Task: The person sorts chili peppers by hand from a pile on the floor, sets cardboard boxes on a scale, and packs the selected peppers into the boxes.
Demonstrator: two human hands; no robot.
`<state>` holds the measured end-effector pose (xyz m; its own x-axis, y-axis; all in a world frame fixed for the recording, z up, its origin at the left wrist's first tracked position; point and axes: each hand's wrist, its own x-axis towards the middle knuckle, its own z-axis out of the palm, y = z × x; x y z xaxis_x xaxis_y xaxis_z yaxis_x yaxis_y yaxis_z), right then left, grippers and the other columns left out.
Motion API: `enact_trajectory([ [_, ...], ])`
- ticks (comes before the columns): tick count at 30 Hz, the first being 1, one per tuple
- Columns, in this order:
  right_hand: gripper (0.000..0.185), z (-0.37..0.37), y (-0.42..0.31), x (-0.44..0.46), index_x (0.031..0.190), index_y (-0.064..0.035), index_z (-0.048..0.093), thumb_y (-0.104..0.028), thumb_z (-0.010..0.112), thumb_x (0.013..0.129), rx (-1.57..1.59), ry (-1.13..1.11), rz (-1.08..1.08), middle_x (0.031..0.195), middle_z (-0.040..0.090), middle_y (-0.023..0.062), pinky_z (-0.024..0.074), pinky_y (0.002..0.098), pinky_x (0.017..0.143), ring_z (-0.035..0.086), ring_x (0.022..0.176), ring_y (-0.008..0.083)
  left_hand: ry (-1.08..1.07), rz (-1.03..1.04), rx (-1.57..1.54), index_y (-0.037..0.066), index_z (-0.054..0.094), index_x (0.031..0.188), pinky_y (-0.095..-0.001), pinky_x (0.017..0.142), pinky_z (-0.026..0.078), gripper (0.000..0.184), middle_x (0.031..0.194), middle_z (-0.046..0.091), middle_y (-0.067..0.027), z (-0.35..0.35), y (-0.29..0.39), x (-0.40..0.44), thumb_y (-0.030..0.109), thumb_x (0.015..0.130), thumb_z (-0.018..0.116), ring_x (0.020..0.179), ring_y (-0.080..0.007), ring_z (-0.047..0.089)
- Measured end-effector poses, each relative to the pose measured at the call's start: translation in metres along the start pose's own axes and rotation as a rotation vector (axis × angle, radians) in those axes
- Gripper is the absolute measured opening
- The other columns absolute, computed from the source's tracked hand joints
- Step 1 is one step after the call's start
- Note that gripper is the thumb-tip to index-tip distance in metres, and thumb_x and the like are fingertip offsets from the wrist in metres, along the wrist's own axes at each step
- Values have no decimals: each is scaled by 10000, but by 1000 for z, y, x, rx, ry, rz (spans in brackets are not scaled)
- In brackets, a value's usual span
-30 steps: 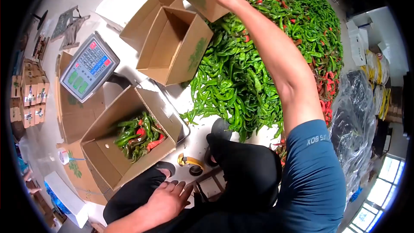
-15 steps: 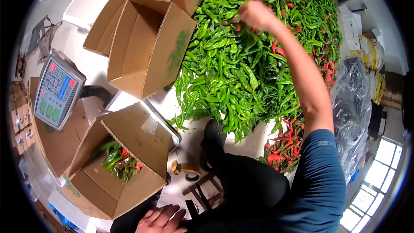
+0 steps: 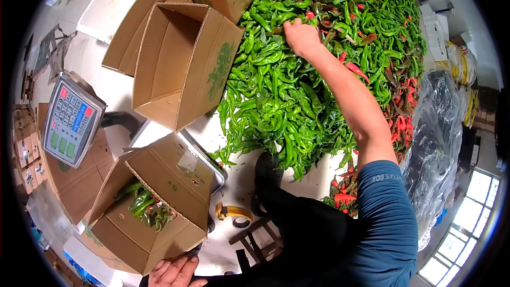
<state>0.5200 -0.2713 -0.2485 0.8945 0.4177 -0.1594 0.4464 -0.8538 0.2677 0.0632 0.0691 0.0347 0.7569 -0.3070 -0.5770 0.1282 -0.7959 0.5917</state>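
My right hand [image 3: 303,38] reaches into the upper part of a big heap of green peppers [image 3: 265,82]. Its fingers are curled down among the peppers, and whatever is between them is hidden. My left hand [image 3: 172,272] lies at the near edge of an open cardboard box [image 3: 178,236], fingers stretched out and holding nothing. Inside that tilted box are a few green and reddish peppers [image 3: 146,204]. Red peppers [image 3: 353,69] are scattered through the heap close to my right forearm.
Another open cardboard box [image 3: 164,58] stands left of the heap, with more boxes behind it. A scale display [image 3: 71,119] is at the left. A yellow tape roll [image 3: 234,212] lies below, near a wooden stool [image 3: 260,239]. Clear plastic wrap [image 3: 435,143] lies at the right.
My right hand has moved left and down onto the green peppers. My left hand has shifted left to the box's edge. The view has shifted slightly.
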Motion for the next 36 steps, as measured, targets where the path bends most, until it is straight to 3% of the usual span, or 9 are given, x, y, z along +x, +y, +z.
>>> enact_trajectory([
  [6, 248, 14, -10, -23, 1098, -1, 558, -125, 549, 883, 68, 162, 194, 928, 671, 197, 582, 420, 651, 709, 846, 323, 105, 1, -47, -1, 610, 1270, -455, 916, 491, 409, 1197, 645, -207, 3, -20, -14, 209, 923, 663, 1062, -400, 611],
  [14, 268, 8, 3, 3, 1081, 2, 592, -187, 469, 937, 127, -60, 182, 971, 707, 225, 567, 469, 749, 708, 880, 370, 133, 6, -100, 0, 629, 1234, -450, 895, 499, 380, 1172, 661, -192, 0, -22, -16, 199, 914, 675, 1030, -395, 623],
  [20, 419, -7, 17, -19, 1106, -82, 677, -348, 519, 824, 469, 195, 472, 946, 718, 217, 542, 501, 805, 695, 906, 387, 136, 11, -110, -18, 627, 1222, -457, 899, 495, 375, 1158, 659, -203, -1, -28, -20, 198, 918, 666, 1029, -405, 617],
  [23, 450, 2, 54, -40, 1224, -99, 664, -346, 582, 857, 904, 259, 438, 903, 733, 127, 544, 390, 763, 701, 816, 251, 150, -19, -135, -33, 622, 1214, -467, 903, 494, 366, 1142, 655, -221, -5, -31, -23, 193, 927, 651, 1023, -426, 614],
  [24, 397, -2, 60, -50, 1223, -77, 662, -226, 614, 858, 1111, 298, 398, 871, 726, 66, 521, 298, 664, 643, 707, 145, 151, -18, -138, -33, 621, 1215, -468, 903, 494, 366, 1141, 655, -222, -6, -31, -23, 193, 928, 650, 1023, -426, 614],
  [27, 380, -27, 73, -74, 1254, -25, 629, -96, 612, 881, 1530, 372, 464, 880, 704, 24, 442, 203, 560, 566, 624, 87, 148, -14, -141, -30, 620, 1219, -467, 906, 494, 367, 1141, 654, -224, -8, -32, -23, 193, 930, 647, 1023, -426, 614],
  [30, 311, -19, 85, -86, 1200, -7, 607, -85, 555, 903, 2139, 495, 575, 911, 679, 53, 535, 336, 687, 608, 680, 146, 147, -3, -138, -27, 620, 1223, -464, 909, 495, 364, 1145, 653, -225, -8, -32, -23, 189, 931, 644, 1027, -424, 613],
  [32, 163, -3, 90, -94, 951, -62, 607, -190, 508, 929, 2362, 400, 360, 892, 659, 77, 563, 435, 788, 640, 785, 212, 146, -9, -152, -23, 620, 1226, -463, 910, 495, 362, 1148, 651, -224, -6, -31, -25, 186, 931, 642, 1030, -421, 613],
  [36, 130, -12, 68, -105, 897, -79, 601, -172, 516, 928, 2474, 317, 418, 810, 636, 47, 566, 397, 653, 629, 707, 205, 182, -28, -105, -23, 623, 1225, -457, 915, 494, 352, 1150, 650, -220, -3, -30, -27, 177, 936, 637, 1039, -412, 614],
])
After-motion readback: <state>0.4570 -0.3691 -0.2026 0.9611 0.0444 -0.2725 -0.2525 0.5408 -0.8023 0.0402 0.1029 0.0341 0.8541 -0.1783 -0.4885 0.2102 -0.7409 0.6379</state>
